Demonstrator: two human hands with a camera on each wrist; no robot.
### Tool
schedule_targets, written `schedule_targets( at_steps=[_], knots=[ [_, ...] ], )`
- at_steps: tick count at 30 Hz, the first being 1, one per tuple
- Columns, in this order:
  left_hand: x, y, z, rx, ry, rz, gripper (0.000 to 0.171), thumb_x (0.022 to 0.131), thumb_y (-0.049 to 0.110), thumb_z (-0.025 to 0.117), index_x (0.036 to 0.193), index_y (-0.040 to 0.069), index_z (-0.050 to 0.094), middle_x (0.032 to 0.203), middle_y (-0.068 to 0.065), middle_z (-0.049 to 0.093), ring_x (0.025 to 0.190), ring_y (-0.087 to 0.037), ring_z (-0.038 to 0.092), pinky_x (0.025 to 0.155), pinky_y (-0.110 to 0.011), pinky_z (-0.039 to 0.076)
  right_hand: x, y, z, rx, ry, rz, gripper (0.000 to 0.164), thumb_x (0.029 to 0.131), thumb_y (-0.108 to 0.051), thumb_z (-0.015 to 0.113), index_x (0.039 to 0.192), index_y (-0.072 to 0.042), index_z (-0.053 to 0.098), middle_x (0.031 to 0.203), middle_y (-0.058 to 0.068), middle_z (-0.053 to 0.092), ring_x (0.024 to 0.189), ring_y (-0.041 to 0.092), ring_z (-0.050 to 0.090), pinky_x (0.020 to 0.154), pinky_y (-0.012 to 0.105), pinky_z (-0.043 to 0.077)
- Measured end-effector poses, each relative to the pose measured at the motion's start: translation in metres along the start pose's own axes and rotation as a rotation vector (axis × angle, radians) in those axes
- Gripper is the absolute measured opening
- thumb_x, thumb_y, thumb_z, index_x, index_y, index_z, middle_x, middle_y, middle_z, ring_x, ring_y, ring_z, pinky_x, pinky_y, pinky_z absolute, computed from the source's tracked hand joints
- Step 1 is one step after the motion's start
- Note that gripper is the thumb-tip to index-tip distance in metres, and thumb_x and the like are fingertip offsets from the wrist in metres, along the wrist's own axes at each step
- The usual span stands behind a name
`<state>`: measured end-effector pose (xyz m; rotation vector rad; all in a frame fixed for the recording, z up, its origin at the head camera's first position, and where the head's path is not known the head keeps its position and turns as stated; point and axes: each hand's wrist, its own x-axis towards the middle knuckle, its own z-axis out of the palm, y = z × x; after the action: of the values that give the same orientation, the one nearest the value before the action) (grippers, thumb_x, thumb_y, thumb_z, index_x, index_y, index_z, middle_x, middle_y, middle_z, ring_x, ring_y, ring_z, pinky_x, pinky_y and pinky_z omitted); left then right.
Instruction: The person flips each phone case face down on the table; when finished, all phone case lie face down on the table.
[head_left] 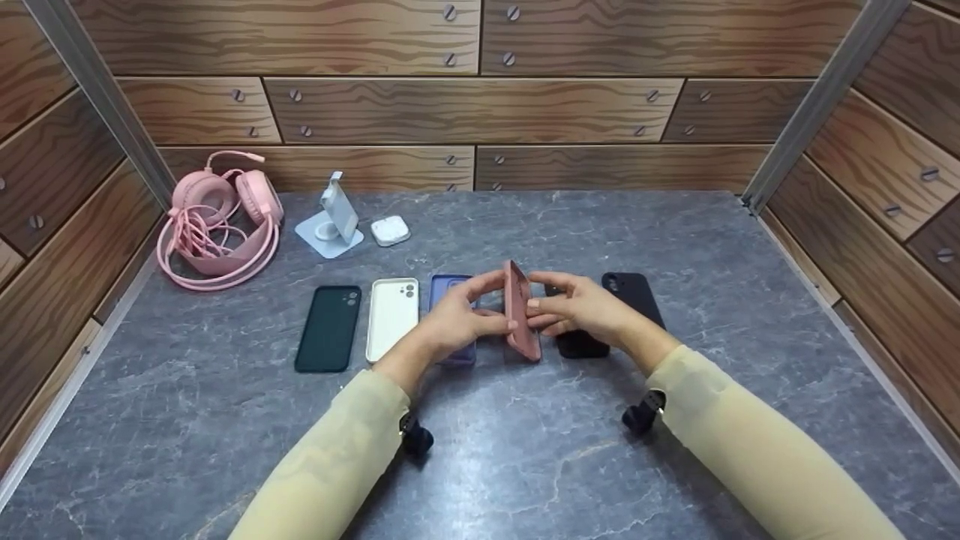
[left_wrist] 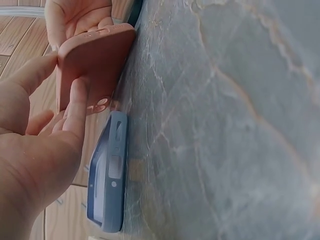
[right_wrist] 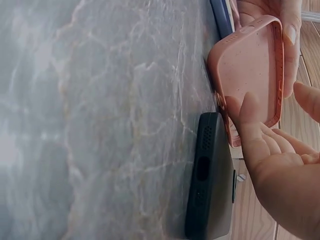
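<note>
A pink phone case (head_left: pixel 523 330) stands on its edge, tilted, between the two hands. My left hand (head_left: pixel 455 319) grips it, with the thumb against its back and the index finger at its upper edge. My right hand (head_left: pixel 589 307) reaches to the hollow side of the case; in the right wrist view its fingers (right_wrist: pixel 250 117) touch the inside, while another finger is held apart. Beside the left hand lies a blue-purple phone case (left_wrist: pixel 115 175), partly covered by that hand. A black phone case (right_wrist: pixel 210 180) lies below the right hand.
Further left are a white phone case (head_left: pixel 391 322) and a dark green one (head_left: pixel 328 330). Another black case (head_left: pixel 634 292) lies at the right. Behind stand pink headphones (head_left: pixel 259 199), a white folding stand (head_left: pixel 341 214) and a small white square case (head_left: pixel 391 231).
</note>
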<state>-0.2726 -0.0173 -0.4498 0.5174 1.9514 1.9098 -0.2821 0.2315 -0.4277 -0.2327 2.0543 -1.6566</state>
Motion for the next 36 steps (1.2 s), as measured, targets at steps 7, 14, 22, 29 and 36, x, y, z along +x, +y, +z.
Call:
schedule_targets(
  at_steps=[7, 14, 22, 29, 36],
  knots=[
    [0.001, 0.0, 0.004, -0.051, -0.06, 0.003, 0.096, 0.09, -0.001, 0.083, 0.168, 0.012, 0.029, 0.166, -0.011, 0.041, 0.115, -0.032, 0.072, 0.099, -0.037, 0.057, -0.001, 0.002, 0.0, 0.038, -0.009, 0.007, 0.074, 0.105, -0.017, 0.07, 0.167, -0.01, 0.032, 0.13, 0.02, 0.071, 0.113, 0.033, 0.073, 0.088, 0.04, 0.062],
    [0.002, 0.0, 0.009, -0.042, -0.077, 0.01, 0.096, 0.09, -0.001, 0.083, 0.168, 0.013, 0.031, 0.167, -0.011, 0.04, 0.114, -0.03, 0.072, 0.098, -0.037, 0.058, -0.002, 0.0, 0.002, 0.09, -0.005, 0.007, 0.071, 0.105, -0.017, 0.07, 0.167, -0.015, 0.035, 0.146, 0.026, 0.059, 0.11, 0.031, 0.073, 0.088, 0.04, 0.062],
    [0.004, 0.0, 0.014, -0.027, -0.086, 0.011, 0.091, 0.09, 0.001, 0.084, 0.166, 0.017, 0.037, 0.166, -0.007, 0.041, 0.113, -0.03, 0.072, 0.096, -0.037, 0.058, -0.004, -0.003, 0.005, 0.142, 0.014, 0.014, 0.07, 0.104, -0.019, 0.071, 0.166, -0.016, 0.038, 0.143, 0.028, 0.059, 0.108, 0.031, 0.074, 0.09, 0.044, 0.062],
    [0.006, -0.001, 0.017, -0.01, -0.078, -0.006, 0.09, 0.09, 0.004, 0.085, 0.166, 0.019, 0.039, 0.167, -0.006, 0.04, 0.111, -0.027, 0.072, 0.09, -0.038, 0.059, -0.002, -0.001, 0.007, 0.181, 0.033, 0.014, 0.071, 0.104, -0.017, 0.072, 0.166, -0.015, 0.038, 0.148, 0.027, 0.057, 0.105, 0.032, 0.075, 0.088, 0.045, 0.062],
    [0.007, -0.001, 0.02, 0.006, -0.069, -0.008, 0.089, 0.09, 0.006, 0.086, 0.165, 0.02, 0.04, 0.164, -0.01, 0.042, 0.108, -0.027, 0.073, 0.088, -0.047, 0.06, -0.001, -0.001, 0.007, 0.183, 0.076, 0.026, 0.071, 0.101, -0.017, 0.076, 0.164, -0.015, 0.043, 0.145, 0.027, 0.06, 0.096, 0.03, 0.078, 0.077, 0.04, 0.064]
  ],
)
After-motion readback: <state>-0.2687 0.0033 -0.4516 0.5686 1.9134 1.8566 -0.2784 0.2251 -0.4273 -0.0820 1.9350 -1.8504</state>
